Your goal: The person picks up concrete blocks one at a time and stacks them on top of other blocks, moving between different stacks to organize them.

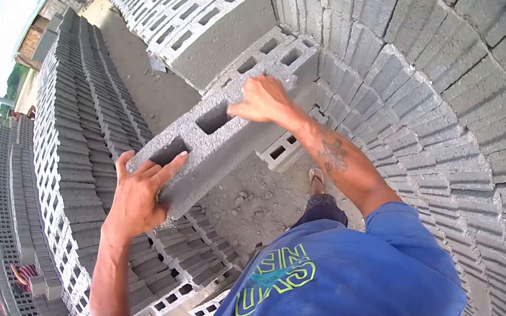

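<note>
A grey hollow concrete block (213, 162) is held in front of me, its open cells facing up. My left hand (137, 197) grips its left end, with fingers over the top edge and one reaching beside a cell. My right hand (262, 99) is closed on the top toward the other end, the thumb at the rim of a cell and the other fingertips partly hidden. Just beyond the right hand, another hollow block (296, 59) sits at the end of a low row.
A long stack of blocks (72, 149) runs along my left, and a high curved-looking wall of stacked blocks (444, 50) rises on the right. A row of blocks (222, 21) lies ahead. Rubble (244, 203) covers the ground near my sandalled foot (316, 179).
</note>
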### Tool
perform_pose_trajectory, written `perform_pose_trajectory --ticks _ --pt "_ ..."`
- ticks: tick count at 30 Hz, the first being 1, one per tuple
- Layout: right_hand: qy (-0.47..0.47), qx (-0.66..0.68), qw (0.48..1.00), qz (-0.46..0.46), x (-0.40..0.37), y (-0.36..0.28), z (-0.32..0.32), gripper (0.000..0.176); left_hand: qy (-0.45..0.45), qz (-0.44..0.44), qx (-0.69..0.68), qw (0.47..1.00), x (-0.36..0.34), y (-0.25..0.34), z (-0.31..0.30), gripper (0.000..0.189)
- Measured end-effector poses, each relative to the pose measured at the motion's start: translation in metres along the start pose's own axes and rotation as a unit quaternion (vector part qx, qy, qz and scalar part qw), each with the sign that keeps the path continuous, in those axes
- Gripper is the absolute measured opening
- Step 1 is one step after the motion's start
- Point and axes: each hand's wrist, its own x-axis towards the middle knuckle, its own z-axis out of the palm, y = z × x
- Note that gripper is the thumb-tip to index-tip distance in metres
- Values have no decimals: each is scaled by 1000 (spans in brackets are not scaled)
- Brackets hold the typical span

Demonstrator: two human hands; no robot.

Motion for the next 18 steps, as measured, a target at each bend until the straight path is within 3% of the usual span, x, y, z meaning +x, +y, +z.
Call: perform_pose_trajectory --ticks 5,9,11,13,15,18 --pt "10 -108 992 -66 156 19 -74 42 91 -79 -39 992 121 -74 20 94" --pt "-2 -151 986 -69 243 85 -62 41 119 -57 -112 985 225 -125 60 92" --pt "-90 -145 985 5 261 117 -44 34 147 -36 -121 981 266 -149 106 83" --pt "-74 -154 985 28 260 125 -41 39 171 -100 -128 972 282 -140 118 78" --pt "-105 -149 983 33 260 128 -39 43 199 -82 -117 969 287 -149 134 77" --pt "-77 -146 986 29 267 126 -36 46 188 -67 -118 973 286 -155 130 70"
